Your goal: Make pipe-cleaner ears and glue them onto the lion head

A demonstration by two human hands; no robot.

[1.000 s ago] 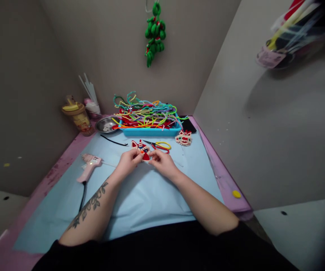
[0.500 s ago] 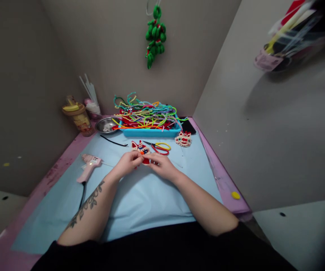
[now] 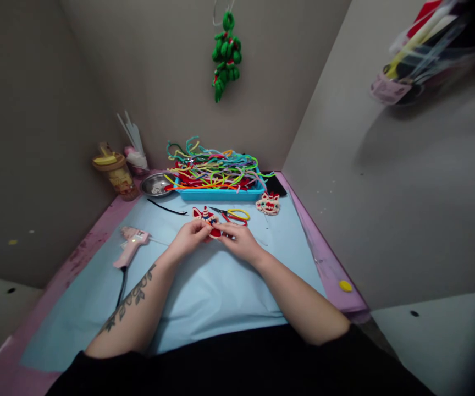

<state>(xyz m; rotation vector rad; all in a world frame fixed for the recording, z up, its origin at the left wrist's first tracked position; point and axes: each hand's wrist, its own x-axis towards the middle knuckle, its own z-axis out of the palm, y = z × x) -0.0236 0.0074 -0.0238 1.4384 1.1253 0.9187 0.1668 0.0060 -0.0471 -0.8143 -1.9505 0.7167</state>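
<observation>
Right hand [image 3: 238, 242] has crept inward, fingers now across the pipe-cleaner lion head [image 3: 206, 215]! Both hands grasp it, left hand [image 3: 188, 237] pinching the opposite side, apparently to steady it, just this side of scissors [image 3: 225, 212] kept conveniently close on the desk [image 3: 347, 301].

Gry walls [image 3: 159, 82] flank & back pink tbl [image 3: 344, 301].
</observation>
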